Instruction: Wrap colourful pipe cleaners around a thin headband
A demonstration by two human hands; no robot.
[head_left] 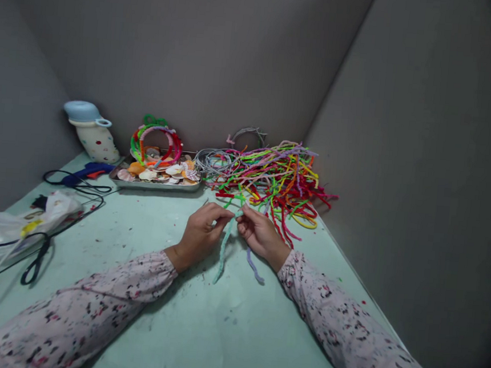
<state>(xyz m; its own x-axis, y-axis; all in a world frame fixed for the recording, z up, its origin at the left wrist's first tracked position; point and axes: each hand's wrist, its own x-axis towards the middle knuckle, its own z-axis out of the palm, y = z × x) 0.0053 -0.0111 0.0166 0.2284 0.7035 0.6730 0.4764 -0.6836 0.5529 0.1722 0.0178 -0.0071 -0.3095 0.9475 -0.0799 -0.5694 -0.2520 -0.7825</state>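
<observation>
Both hands meet above the middle of the table, pinching a mint-green pipe cleaner (223,249). My left hand (204,229) grips it between thumb and forefinger, and its tail hangs down between the hands. The fingers of my right hand (262,234) are curled closed around the upper end, which looks bent or looped there. Below the right palm a lilac pipe cleaner (254,266) pokes out toward me; whether that hand holds it is hidden. A short red piece (224,195) lies just beyond the fingertips.
A heap of colourful pipe cleaners (287,176) lies behind my right hand, beside coiled grey wire (215,160). Left of it, a metal tray (159,186) holds seashells and wrapped rings (157,142). Further left are a bottle (97,136), a blue glue gun (85,174), cables and a plastic bag (40,217).
</observation>
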